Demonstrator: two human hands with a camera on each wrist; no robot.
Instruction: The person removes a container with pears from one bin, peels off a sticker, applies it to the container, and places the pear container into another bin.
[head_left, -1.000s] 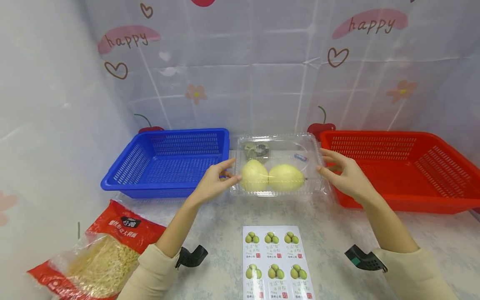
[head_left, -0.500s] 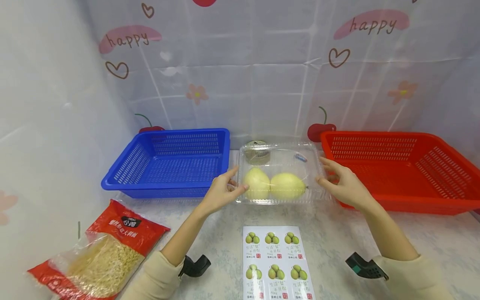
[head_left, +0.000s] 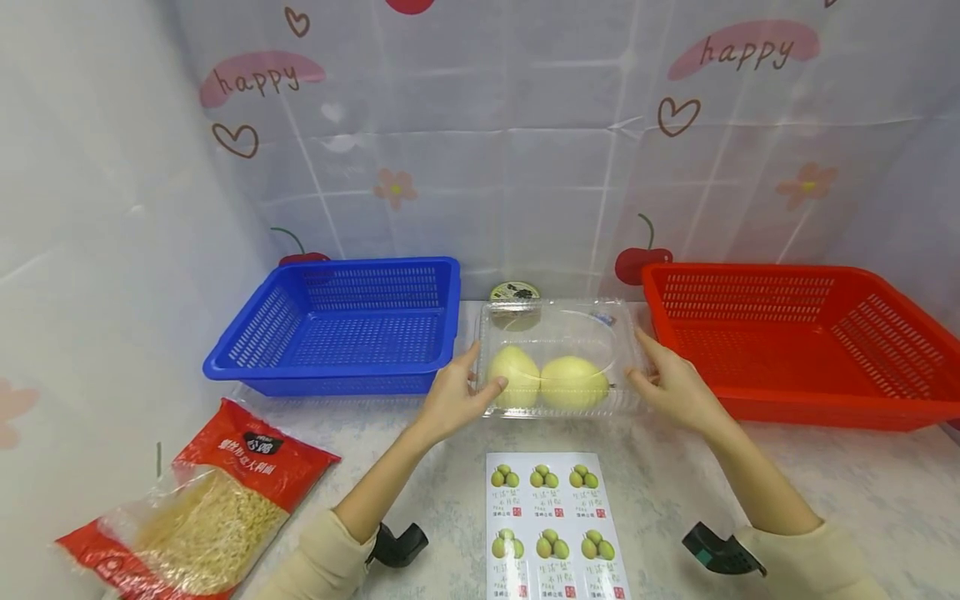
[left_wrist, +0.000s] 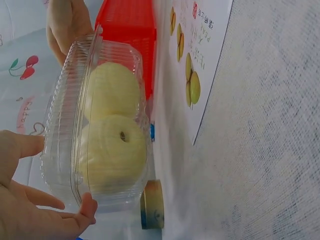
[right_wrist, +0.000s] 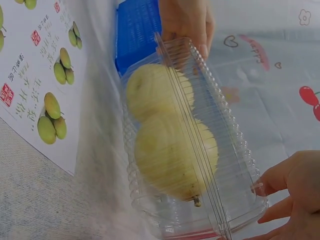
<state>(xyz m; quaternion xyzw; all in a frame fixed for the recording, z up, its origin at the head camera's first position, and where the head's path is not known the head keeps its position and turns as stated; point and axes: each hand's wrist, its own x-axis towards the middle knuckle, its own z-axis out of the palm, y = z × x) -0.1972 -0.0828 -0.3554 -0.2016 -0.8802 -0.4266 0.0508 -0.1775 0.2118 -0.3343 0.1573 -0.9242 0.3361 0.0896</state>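
Note:
Two pale yellow pears (head_left: 573, 383) lie side by side inside a clear plastic clamshell box (head_left: 557, 329), its lid closed over them. My left hand (head_left: 450, 398) grips the box's left end, the thumb over the near corner. At the opposite end, my right hand (head_left: 678, 387) holds the box between thumb and fingers. Both wrist views show the box held a little above the table, pears (left_wrist: 112, 150) resting in it. Through the clear plastic, a small blue item (head_left: 602, 319) shows behind; its kind is unclear.
A blue basket (head_left: 322, 387) stands left of the box, a red basket (head_left: 810, 408) right. Behind the box sits a round tin (head_left: 514, 291). In front lies a sheet of pear stickers (head_left: 551, 525). A red bag of pasta (head_left: 217, 500) lies at front left.
Both hands have brought the box toward me and lower, and the tin's top now shows past its far edge. The baskets, sticker sheet and tin have stayed put.

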